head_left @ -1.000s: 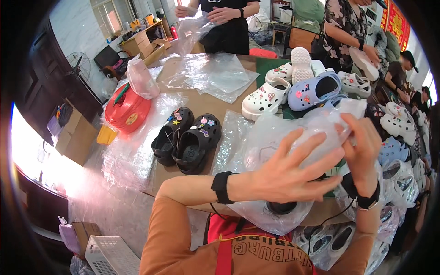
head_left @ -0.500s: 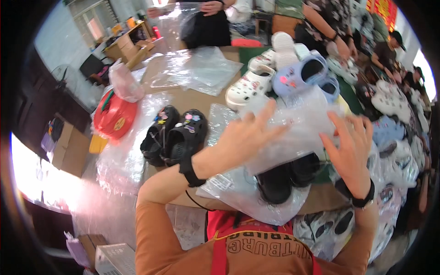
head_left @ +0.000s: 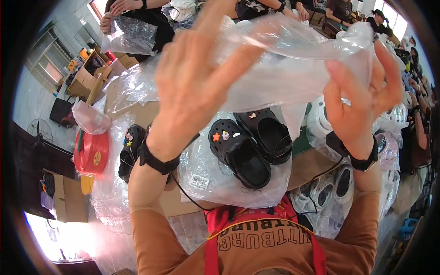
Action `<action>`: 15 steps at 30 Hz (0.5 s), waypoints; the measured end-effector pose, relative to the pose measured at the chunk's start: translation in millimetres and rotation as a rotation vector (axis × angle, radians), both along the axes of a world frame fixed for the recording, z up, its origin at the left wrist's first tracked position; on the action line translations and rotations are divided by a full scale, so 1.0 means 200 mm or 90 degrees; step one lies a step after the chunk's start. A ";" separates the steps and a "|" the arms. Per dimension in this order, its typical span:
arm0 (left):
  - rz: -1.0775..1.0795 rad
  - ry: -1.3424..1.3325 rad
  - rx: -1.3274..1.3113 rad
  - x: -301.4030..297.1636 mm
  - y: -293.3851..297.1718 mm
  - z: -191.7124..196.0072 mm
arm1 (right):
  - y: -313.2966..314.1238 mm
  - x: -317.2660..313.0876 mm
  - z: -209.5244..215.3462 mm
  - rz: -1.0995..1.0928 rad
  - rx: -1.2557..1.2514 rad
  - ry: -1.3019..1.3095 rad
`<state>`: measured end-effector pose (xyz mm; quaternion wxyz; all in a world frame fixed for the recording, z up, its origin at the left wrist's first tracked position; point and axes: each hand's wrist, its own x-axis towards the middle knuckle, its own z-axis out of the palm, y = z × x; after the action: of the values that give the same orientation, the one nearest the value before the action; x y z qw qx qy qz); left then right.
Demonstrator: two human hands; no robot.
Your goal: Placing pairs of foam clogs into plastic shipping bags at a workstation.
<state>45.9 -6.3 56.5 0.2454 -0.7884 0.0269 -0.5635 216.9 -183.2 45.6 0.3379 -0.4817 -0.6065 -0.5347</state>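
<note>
A clear plastic bag (head_left: 279, 78) is held up across the space between my hands, its mouth edge loose and wavy. My left hand (head_left: 190, 85) is at the bag's left side, blurred, with thumb and fingers spread; the thumb overlaps the plastic. At the bag's right end my right hand (head_left: 360, 94) has its fingers curled around the plastic; the exact grip is partly hidden. Below lies a pair of black clogs with small charms: the near clog (head_left: 243, 156) and the far clog (head_left: 270, 135). They rest on a flat clear bag (head_left: 197, 172) with a white label.
Another black clog (head_left: 130, 146) stands left, partly behind my wrist. Beyond it are a red roll (head_left: 90, 151) and a pinkish plastic bundle (head_left: 90, 117). Bagged shoes (head_left: 341, 183) crowd the right side. Across the table, a person's hands (head_left: 121, 11) hold a clear bag.
Both hands have risen and moved farther away, lifting the bag off the black clogs, which now show fully. My view has shifted, and the left hand's fingers have spread upward.
</note>
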 end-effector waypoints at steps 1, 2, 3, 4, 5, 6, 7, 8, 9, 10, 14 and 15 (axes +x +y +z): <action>0.068 0.101 -0.011 -0.02 -0.02 -0.04 | 0.02 -0.02 -0.02 0.059 -0.013 0.103; 0.070 0.102 -0.012 0.00 0.01 -0.10 | 0.03 0.00 -0.04 0.061 -0.013 0.105; 0.057 0.164 -0.048 0.01 0.06 -0.16 | 0.05 0.02 -0.05 0.053 -0.124 0.162; 0.031 0.226 -0.084 0.02 0.07 -0.18 | 0.04 0.05 -0.06 0.034 -0.235 0.219; 0.057 0.302 -0.159 0.01 0.07 -0.18 | 0.06 0.09 -0.09 0.031 -0.235 0.221; 0.057 0.300 -0.157 0.02 0.10 -0.18 | 0.09 0.13 -0.11 0.027 -0.298 0.225; 0.061 0.286 -0.145 0.03 0.14 -0.20 | 0.11 0.15 -0.12 0.021 -0.362 0.228; 0.065 0.272 -0.133 0.03 0.17 -0.20 | 0.10 0.15 -0.13 0.021 -0.360 0.226; 0.062 0.271 -0.132 0.04 0.16 -0.18 | 0.11 0.13 -0.12 0.058 -0.380 0.250; 0.056 0.205 -0.099 0.04 0.11 -0.13 | 0.10 0.11 -0.11 0.095 -0.402 0.276; -0.134 -0.081 0.053 -0.02 -0.01 -0.04 | 0.10 0.05 -0.04 0.155 -0.082 0.035; -0.130 -0.084 0.055 -0.06 -0.05 -0.05 | 0.09 0.06 -0.08 0.159 -0.081 0.032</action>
<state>32.9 -16.0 45.6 0.2218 -0.7316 0.1150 -0.6343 228.4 -166.1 30.6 0.3858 -0.4359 -0.6858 -0.4367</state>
